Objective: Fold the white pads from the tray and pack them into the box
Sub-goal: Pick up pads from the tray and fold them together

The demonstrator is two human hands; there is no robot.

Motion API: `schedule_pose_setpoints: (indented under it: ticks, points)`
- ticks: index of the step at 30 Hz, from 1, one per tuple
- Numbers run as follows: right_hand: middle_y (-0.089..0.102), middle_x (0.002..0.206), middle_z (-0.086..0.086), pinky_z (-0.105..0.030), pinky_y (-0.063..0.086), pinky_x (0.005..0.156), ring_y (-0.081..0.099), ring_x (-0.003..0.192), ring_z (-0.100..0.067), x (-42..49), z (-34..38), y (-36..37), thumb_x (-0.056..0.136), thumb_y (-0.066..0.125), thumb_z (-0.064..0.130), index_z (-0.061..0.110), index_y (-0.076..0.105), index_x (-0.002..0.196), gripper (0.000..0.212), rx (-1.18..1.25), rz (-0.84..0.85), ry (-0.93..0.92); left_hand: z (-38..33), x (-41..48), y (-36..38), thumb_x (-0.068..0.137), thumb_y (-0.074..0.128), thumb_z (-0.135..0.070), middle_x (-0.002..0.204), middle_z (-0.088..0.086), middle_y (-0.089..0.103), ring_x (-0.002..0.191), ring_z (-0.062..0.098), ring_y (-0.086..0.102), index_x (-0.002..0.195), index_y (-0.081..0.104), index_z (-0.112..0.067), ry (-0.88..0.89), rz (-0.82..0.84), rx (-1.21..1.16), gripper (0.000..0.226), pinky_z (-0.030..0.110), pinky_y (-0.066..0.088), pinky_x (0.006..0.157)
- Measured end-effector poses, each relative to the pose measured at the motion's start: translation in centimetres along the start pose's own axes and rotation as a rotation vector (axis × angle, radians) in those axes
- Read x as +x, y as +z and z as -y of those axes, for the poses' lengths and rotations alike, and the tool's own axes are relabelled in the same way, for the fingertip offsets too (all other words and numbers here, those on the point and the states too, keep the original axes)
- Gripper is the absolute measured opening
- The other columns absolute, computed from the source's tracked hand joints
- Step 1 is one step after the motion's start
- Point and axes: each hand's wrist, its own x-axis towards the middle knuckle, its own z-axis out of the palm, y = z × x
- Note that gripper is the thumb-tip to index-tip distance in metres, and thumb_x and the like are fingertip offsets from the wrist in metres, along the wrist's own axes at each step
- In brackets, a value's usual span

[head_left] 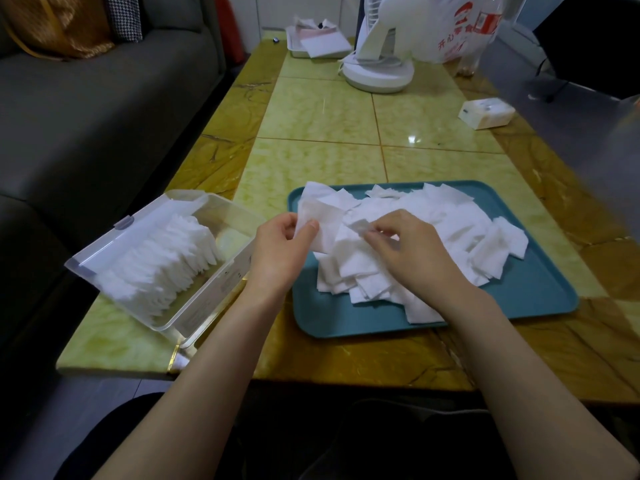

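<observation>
A teal tray (519,306) lies on the table and bears a heap of loose white pads (450,230). My left hand (280,251) pinches one white pad (323,220) by its left edge, holding it up over the tray's left side. My right hand (412,247) pinches the same pad's other corner between thumb and fingers, just above the heap. To the left stands a clear plastic box (221,282) with a row of folded pads (166,265) standing on edge inside; its far right end is bare.
The yellow tiled table (329,161) runs away from me. A white fan base (377,72), a white plastic bag (453,32), a small white packet (486,114) and a far tray with papers (318,43) stand at the back. A grey sofa (104,116) is on the left.
</observation>
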Motion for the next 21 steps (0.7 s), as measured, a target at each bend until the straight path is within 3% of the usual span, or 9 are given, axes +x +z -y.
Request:
schedule_pose_setpoints:
  ticks: [3, 6, 10, 13, 16, 21]
  points:
    - [0.067, 0.09, -0.018, -0.041, 0.045, 0.082, 0.06, 0.087, -0.028, -0.17, -0.05, 0.22, 0.096, 0.047, 0.023, -0.001, 0.066, 0.086, 0.032, -0.035, 0.131, 0.057, -0.09, -0.01, 0.03, 0.093, 0.058, -0.018, 0.081, -0.002, 0.068, 0.078, 0.013, 0.062, 0.079, 0.061, -0.028, -0.001, 0.004, -0.002, 0.018, 0.043, 0.053, 0.081]
    - [0.066, 0.084, -0.018, -0.039, 0.046, 0.079, 0.06, 0.087, -0.029, -0.08, -0.32, 0.13, 0.093, 0.045, 0.015, -0.002, 0.063, 0.082, 0.028, -0.067, 0.159, 0.085, -0.08, -0.05, 0.1, 0.093, 0.057, -0.016, 0.079, -0.003, 0.067, 0.075, 0.01, 0.061, 0.077, 0.061, -0.027, -0.006, 0.013, -0.013, 0.02, 0.04, 0.053, 0.08]
    - [0.069, 0.099, -0.003, -0.034, 0.049, 0.087, 0.06, 0.097, -0.017, -0.33, -0.01, -0.43, 0.088, 0.057, 0.012, 0.012, 0.069, 0.099, 0.016, -0.039, 0.2, 0.063, 0.08, -0.06, 0.14, 0.093, 0.057, -0.015, 0.081, -0.003, 0.068, 0.074, 0.007, 0.062, 0.08, 0.062, -0.026, -0.013, 0.035, -0.025, 0.018, 0.031, 0.052, 0.074]
    - [0.067, 0.105, -0.003, -0.035, 0.049, 0.091, 0.059, 0.102, -0.017, -0.36, 0.26, -0.53, 0.081, 0.07, 0.025, 0.012, 0.066, 0.105, 0.027, -0.03, 0.239, 0.079, 0.02, -0.13, 0.33, 0.093, 0.056, -0.014, 0.079, -0.005, 0.068, 0.072, 0.005, 0.062, 0.081, 0.062, -0.025, -0.013, 0.048, -0.036, 0.018, 0.026, 0.051, 0.07]
    - [0.067, 0.104, -0.006, -0.037, 0.047, 0.089, 0.059, 0.101, -0.02, -0.34, 0.58, -0.69, 0.085, 0.064, 0.038, 0.009, 0.064, 0.105, 0.035, -0.011, 0.245, 0.109, -0.08, -0.12, 0.45, 0.094, 0.054, -0.014, 0.082, -0.004, 0.067, 0.074, 0.005, 0.062, 0.085, 0.062, -0.022, -0.028, 0.054, -0.054, 0.015, 0.026, 0.052, 0.071]
    - [0.066, 0.105, -0.007, -0.032, 0.045, 0.082, 0.056, 0.103, -0.02, -0.38, 0.15, -0.45, 0.092, 0.058, 0.028, 0.015, 0.05, 0.102, 0.018, 0.0, 0.218, 0.117, -0.22, -0.2, 0.72, 0.096, 0.05, -0.011, 0.093, 0.003, 0.068, 0.084, 0.014, 0.064, 0.094, 0.064, -0.014, -0.103, 0.107, -0.146, 0.014, 0.029, 0.058, 0.073]
